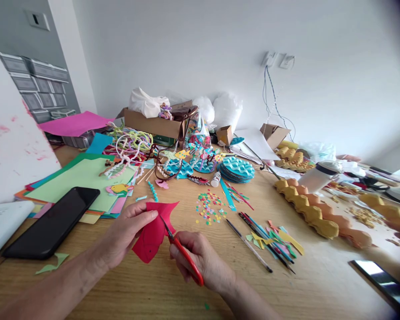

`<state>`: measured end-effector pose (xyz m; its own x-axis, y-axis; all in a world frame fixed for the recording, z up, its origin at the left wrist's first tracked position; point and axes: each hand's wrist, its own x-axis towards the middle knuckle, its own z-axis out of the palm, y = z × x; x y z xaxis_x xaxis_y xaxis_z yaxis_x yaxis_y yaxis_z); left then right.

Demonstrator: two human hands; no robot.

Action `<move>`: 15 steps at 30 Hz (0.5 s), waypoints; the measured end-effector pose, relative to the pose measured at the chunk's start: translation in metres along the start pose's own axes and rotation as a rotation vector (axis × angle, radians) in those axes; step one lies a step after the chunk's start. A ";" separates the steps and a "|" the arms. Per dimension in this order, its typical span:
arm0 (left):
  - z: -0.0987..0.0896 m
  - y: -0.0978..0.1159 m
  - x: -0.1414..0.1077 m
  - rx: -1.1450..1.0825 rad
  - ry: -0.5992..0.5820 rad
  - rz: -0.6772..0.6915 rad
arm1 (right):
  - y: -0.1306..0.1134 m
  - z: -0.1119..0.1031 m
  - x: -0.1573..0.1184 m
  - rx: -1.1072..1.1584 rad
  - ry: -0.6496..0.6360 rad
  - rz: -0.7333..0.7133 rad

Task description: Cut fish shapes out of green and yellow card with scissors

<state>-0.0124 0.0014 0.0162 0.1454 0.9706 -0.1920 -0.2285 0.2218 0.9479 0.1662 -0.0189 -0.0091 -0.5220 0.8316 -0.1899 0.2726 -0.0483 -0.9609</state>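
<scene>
My left hand (133, 226) pinches a piece of red paper (152, 240) above the wooden table. A drawn outline and a small dot show on the paper's lower part. In my right hand (195, 255) are red-handled scissors (186, 258), their blades against the paper's right side. The blades point up and to the left, toward the fingertips of my left hand. Part of the scissors' handle is hidden behind my right fingers.
A black phone (55, 222) lies left, beside stacked coloured paper (73, 182). Confetti dots (211, 206), pencils (250, 242) and paper scraps (273, 240) lie ahead and right. Egg cartons (306, 209) and another phone (380, 280) are farther right. Blue scalloped discs (236, 168) stand behind.
</scene>
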 end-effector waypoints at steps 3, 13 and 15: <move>-0.001 -0.002 0.000 -0.009 -0.013 -0.011 | 0.002 0.000 0.000 -0.008 0.003 -0.006; 0.000 -0.003 -0.001 -0.092 -0.052 -0.003 | 0.003 0.000 -0.001 -0.001 0.000 -0.046; 0.004 0.000 -0.001 -0.094 -0.053 0.007 | 0.002 0.001 -0.002 0.025 -0.005 -0.043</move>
